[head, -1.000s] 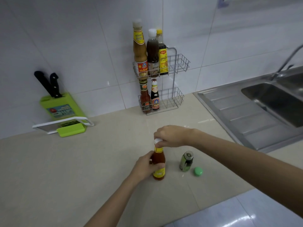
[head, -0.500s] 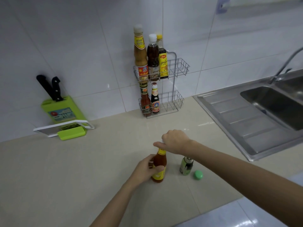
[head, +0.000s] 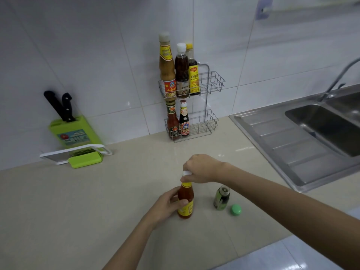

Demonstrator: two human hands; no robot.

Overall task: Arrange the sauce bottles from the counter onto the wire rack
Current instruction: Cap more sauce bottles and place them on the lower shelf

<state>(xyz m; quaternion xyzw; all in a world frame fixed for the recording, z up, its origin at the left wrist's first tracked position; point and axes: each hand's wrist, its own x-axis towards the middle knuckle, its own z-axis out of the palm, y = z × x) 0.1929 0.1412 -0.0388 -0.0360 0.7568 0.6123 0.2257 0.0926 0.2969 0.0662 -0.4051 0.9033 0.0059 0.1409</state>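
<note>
On the counter [head: 97, 201], two hands are holding one red sauce bottle [head: 185, 203].

Left hand [head: 165, 206] is wrapping tight around its middle, and right hand [head: 202, 168] is pinching its white cap [head: 186, 173]. It is standing upright, well away from the counter's front edge. Beside it a small green bottle [head: 221, 198] is standing open, its green lid [head: 236, 209] lying close. Far back, the wire rack [head: 212, 121] is showing open room on the right of both shelves.
</note>
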